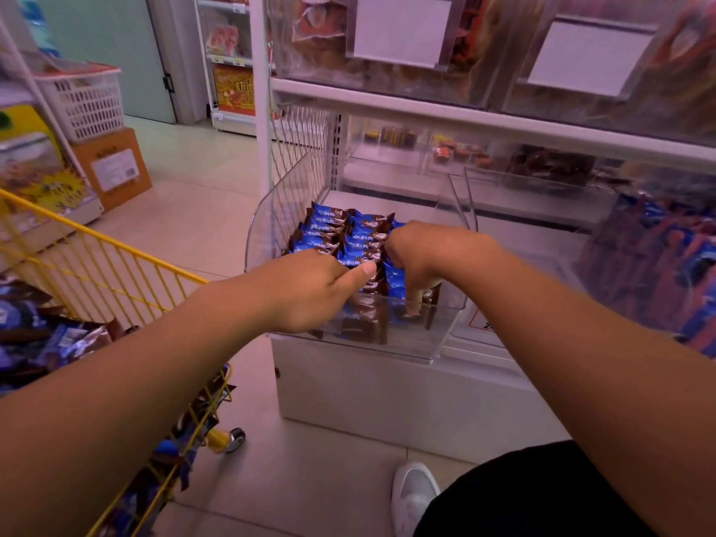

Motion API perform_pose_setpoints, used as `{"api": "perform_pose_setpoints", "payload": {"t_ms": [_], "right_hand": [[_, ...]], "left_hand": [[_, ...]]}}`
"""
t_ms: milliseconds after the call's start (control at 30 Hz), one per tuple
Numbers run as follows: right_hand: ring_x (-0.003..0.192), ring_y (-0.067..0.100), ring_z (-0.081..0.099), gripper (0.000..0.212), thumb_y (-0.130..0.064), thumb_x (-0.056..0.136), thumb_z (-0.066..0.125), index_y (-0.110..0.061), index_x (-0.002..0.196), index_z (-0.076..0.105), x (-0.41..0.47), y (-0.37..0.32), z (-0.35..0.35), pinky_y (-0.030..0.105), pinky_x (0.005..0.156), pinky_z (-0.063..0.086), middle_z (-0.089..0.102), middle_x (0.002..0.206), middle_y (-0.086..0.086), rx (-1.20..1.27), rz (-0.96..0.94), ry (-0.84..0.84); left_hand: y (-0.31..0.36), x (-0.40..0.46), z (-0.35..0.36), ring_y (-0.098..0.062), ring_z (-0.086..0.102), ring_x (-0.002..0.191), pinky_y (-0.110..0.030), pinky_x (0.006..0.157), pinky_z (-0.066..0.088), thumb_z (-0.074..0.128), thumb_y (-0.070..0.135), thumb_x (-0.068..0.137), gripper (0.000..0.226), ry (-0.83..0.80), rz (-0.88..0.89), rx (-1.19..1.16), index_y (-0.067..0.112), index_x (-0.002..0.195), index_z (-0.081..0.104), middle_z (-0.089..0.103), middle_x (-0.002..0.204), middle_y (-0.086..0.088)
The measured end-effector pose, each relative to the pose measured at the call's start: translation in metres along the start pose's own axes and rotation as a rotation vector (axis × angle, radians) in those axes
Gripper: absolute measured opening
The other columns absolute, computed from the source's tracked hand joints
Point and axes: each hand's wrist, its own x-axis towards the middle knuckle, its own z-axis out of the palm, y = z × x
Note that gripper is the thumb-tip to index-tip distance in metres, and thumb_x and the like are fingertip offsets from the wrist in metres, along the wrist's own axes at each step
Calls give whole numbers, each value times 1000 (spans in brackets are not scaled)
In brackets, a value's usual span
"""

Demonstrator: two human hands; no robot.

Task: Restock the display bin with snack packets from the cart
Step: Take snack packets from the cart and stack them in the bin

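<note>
Filling most of the clear display bin [445, 327], blue and brown snack packets [341, 230] stand on edge in neat rows that run from the near wall toward the far end. This bin sits on a white base cabinet [387, 401] at the foot of a shelving unit, in the middle of the scene. Both hands reach into its near end. The left hand [310, 292] has its fingers curled down among the packets in the left rows, its thumb lying straight across the packet tops. Just to the right, the right hand [422, 253] also has its fingers bent down into the packets, one fingertip showing through the near wall of the bin; whether either hand actually pinches a packet is hidden by the knuckles. Left of the bin stands the yellow wire cart [116, 261], holding a loose heap of the same packets [50, 339], some showing through its near side by a wheel [234, 439]. Farther right is another clear bin [658, 265] of blue packets. A white shoe [412, 494] stands on the tiled floor below.
</note>
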Motion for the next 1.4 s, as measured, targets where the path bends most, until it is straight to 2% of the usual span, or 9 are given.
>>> {"api": "perform_pose_setpoints", "payload": {"t_ms": [167, 333, 567, 700, 900, 1033, 1133, 1300, 1400], "right_hand": [[95, 28, 63, 55, -39, 68, 90, -20, 112, 64, -27, -9, -22, 34, 76, 51, 64, 109, 5, -40, -59, 158], [56, 13, 51, 25, -37, 87, 59, -18, 75, 71, -74, -89, -56, 29, 54, 34, 58, 59, -5, 321, -656, 760], [100, 20, 62, 42, -43, 89, 71, -21, 124, 65, -68, -231, -38, 34, 88, 46, 69, 112, 1, 283, -955, 216], [125, 27, 53, 97, -54, 68, 87, -21, 147, 42, -29, -280, -41, 31, 97, 45, 54, 141, 6, 177, -858, 51], [131, 33, 50, 128, -61, 59, 89, -27, 159, 16, 18, -323, -24, 47, 103, 49, 39, 156, 5, -157, -600, -192], [122, 32, 57, 113, -48, 69, 88, -24, 156, 20, 31, -326, -17, 38, 88, 55, 44, 151, 6, 75, -602, -289], [116, 30, 59, 90, -39, 68, 90, -20, 141, 40, 34, -323, -17, 38, 92, 53, 56, 134, 4, 161, -638, -189], [100, 29, 64, 72, -24, 67, 93, -17, 128, 55, 33, -322, -20, 41, 80, 61, 57, 117, 1, 241, -700, -249], [97, 29, 65, 80, -21, 73, 89, -19, 140, 46, 28, -322, -20, 34, 68, 61, 50, 123, 3, 230, -692, -261]], "left_hand": [[-6, -28, -35, -22, 56, 58, -38, 57, 44, 40, 44, 103, 52, 412, 106, 17, 10, 73, 65, 60, 60, -7], [-54, -92, -88, -25, 44, 46, -36, 49, 31, 55, 28, 88, 43, 752, -3, 141, 5, 52, 51, 46, 47, -13], [-168, -209, -106, -23, 64, 88, -34, 74, 51, 74, 52, 80, 37, -151, -817, 321, 18, 93, 70, 71, 95, -5], [-197, -246, -104, -29, 50, 127, -44, 101, 45, 74, 69, 70, 92, -203, -1022, 318, 22, 143, 44, 48, 146, -4], [-198, -246, -89, -30, 55, 122, -46, 97, 49, 62, 81, 70, 104, -598, -1134, 351, 26, 153, 30, 43, 151, -4], [-190, -235, -85, -12, 54, 68, -28, 61, 50, 55, 57, 93, 66, -649, -1033, 390, 22, 146, 40, 57, 115, -4], [-190, -232, -85, -12, 53, 68, -28, 63, 51, 58, 46, 96, 68, -658, -981, 359, 24, 154, 28, 52, 139, -6], [-184, -231, -93, -16, 64, 67, -28, 53, 50, 62, 31, 97, 41, -546, -894, 342, 21, 134, 48, 63, 89, 0], [-177, -229, -98, -21, 70, 69, -30, 51, 58, 62, 22, 96, 28, -429, -952, 233, 22, 118, 45, 59, 93, -2]]}}
